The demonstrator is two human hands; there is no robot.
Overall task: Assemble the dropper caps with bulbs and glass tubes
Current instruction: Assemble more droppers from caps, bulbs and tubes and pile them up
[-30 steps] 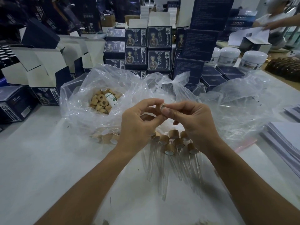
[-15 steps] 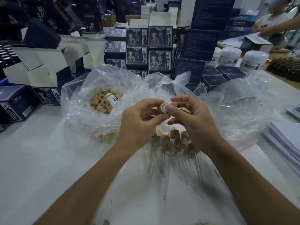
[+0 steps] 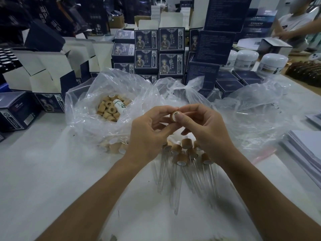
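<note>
Both hands meet above the middle of the table around one tan wooden dropper cap (image 3: pixel 174 116). My left hand (image 3: pixel 147 133) pinches the cap from the left. My right hand (image 3: pixel 203 129) holds it from the right, the thumb pressed into its white-lined open end. Just below the hands lie several finished droppers (image 3: pixel 184 159), wooden caps at the far end and clear glass tubes pointing toward me. A clear plastic bag (image 3: pixel 90 108) at the left holds several loose wooden caps (image 3: pixel 109 109) and a small white bottle (image 3: pixel 119 106).
Crumpled clear plastic (image 3: pixel 251 112) spreads to the right of the hands. Dark blue cartons (image 3: pixel 159 53) are stacked behind the bags, open ones at the left. White jars (image 3: pixel 271 64) stand at the back right, a paper stack (image 3: pixel 305 148) lies at the right edge. Another person (image 3: pixel 295 26) works far right.
The cap has turned so its open end faces me, and my right thumb now presses into it. Both hands stay together at the same place.
</note>
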